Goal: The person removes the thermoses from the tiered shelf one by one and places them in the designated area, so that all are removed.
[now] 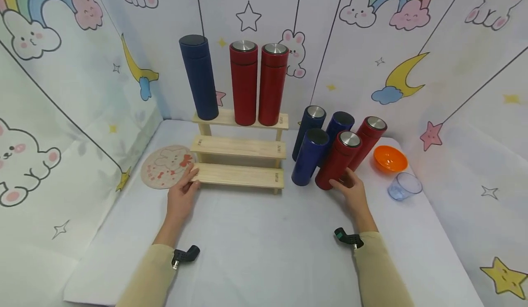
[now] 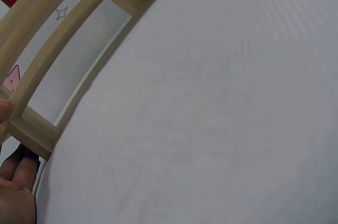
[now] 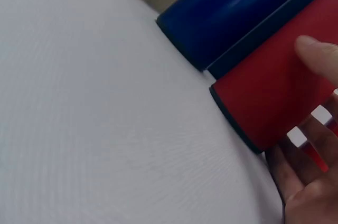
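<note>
A three-tier wooden stand [image 1: 239,175] is at the middle of the table, its lowest step nearest. My left hand [image 1: 181,199] grips the left end of that step; in the left wrist view, fingers [image 2: 24,174] reach behind the wooden end piece [image 2: 31,137]. On the top step stand a dark blue thermos flask [image 1: 199,78] and two red ones [image 1: 244,87]. To the right, my right hand [image 1: 354,199] holds the front red thermos flask [image 1: 340,158] low down. In the right wrist view the thumb [image 3: 319,57] lies across the red side, with fingers around behind.
Beside the held flask stand a second red flask [image 1: 368,139] and three blue ones [image 1: 310,158]. An orange bowl [image 1: 389,160] and a clear bluish cup [image 1: 404,188] are farther right. A round bunny mat [image 1: 158,169] lies left of the stand. Patterned cloth walls enclose the table.
</note>
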Demonstrator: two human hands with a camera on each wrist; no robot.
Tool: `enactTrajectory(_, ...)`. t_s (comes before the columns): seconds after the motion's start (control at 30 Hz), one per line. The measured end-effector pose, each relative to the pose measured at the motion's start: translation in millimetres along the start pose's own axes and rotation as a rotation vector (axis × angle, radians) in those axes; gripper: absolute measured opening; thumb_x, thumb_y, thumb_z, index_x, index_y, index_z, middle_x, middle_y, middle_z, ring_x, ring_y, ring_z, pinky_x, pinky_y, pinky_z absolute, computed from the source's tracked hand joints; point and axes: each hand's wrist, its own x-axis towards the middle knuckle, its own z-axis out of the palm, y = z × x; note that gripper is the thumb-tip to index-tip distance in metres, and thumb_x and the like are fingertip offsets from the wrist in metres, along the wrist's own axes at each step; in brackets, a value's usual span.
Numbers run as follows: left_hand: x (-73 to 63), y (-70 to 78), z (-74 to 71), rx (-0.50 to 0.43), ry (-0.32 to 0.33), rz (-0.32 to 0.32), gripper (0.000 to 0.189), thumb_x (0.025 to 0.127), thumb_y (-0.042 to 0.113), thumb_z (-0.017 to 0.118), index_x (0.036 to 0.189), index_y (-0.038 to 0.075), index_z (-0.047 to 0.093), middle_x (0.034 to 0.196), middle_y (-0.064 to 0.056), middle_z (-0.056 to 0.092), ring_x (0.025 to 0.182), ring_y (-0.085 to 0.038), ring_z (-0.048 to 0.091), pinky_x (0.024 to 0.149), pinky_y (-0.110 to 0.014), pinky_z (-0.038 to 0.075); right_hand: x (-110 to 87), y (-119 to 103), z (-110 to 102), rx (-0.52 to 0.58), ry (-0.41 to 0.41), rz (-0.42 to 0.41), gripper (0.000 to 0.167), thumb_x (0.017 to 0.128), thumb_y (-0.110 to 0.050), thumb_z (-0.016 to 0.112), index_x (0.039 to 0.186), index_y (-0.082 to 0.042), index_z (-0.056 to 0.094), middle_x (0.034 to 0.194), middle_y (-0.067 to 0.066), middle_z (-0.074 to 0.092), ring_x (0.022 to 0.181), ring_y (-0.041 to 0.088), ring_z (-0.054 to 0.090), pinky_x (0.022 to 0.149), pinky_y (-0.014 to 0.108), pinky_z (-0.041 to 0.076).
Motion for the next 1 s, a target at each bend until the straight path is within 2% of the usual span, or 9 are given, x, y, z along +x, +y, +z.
enactTrajectory(0.2,-2.4,-1.4,-6.2,-0.009,0.021,0.009,0.043,0.108,0.008,0.069,0.151,0.01,0.065,0.17,0.003,0.043,0.151,-0.023,0.046,0.105,-0.009,0.045,-1.6,-11,10,-0.017,-0.034,0.012,0.069,0.1,-0.015,0.08,0.16,0.002,0.048,0.145,0.011,0.061,0.129,0.025,0.057,0.103,0.017,0.05)
enactTrajectory(0.33,-3.2,-1.2,-6.2,-0.008,0.024,0.011,0.044,0.108,0.007,0.069,0.151,0.01,0.065,0.17,0.004,0.043,0.151,-0.023,0.046,0.104,-0.008,0.045,-2.5,-11,10,-0.026,-0.032,0.015,0.069,0.101,-0.016,0.079,0.16,0.001,0.048,0.148,0.016,0.06,0.131,0.026,0.057,0.104,0.018,0.05)
enactTrajectory(0.4,-1.8,-1.9,-4.6,-0.001,0.021,0.01,0.044,0.108,0.006,0.069,0.152,0.008,0.064,0.17,0.002,0.042,0.151,-0.025,0.046,0.104,-0.008,0.045,-1.1,-5,7,-0.025,-0.022,0.022,0.068,0.101,-0.015,0.079,0.16,-0.001,0.048,0.15,0.017,0.059,0.131,0.025,0.057,0.104,0.018,0.05)
enactTrajectory(0.57,0.3,-1.7,-0.4,-0.015,0.012,0.012,0.043,0.108,0.004,0.068,0.151,0.007,0.064,0.17,-0.001,0.043,0.151,-0.026,0.046,0.104,-0.008,0.045,4.6,18,-1,-0.033,0.002,0.027,0.069,0.102,-0.016,0.078,0.162,-0.005,0.047,0.152,0.015,0.057,0.132,0.021,0.055,0.105,0.017,0.048)
enactTrajectory(0.77,-0.5,-0.1,-1.7,-0.057,0.005,0.044,0.041,0.108,0.004,0.068,0.148,0.001,0.065,0.17,-0.005,0.043,0.154,-0.027,0.043,0.104,-0.008,0.045,6.1,23,-1,-0.047,0.016,0.007,0.068,0.102,-0.021,0.078,0.162,-0.011,0.05,0.149,0.01,0.059,0.131,0.017,0.056,0.107,0.019,0.046)
enactTrajectory(1.0,1.2,-0.9,-0.9,-0.068,0.005,0.039,0.041,0.107,-0.002,0.065,0.148,-0.003,0.063,0.17,-0.007,0.041,0.154,-0.031,0.042,0.102,-0.006,0.045,8.3,27,-1,-0.014,0.03,0.011,0.059,0.107,-0.022,0.067,0.16,-0.001,0.049,0.141,0.002,0.062,0.126,0.014,0.056,0.105,0.018,0.046)
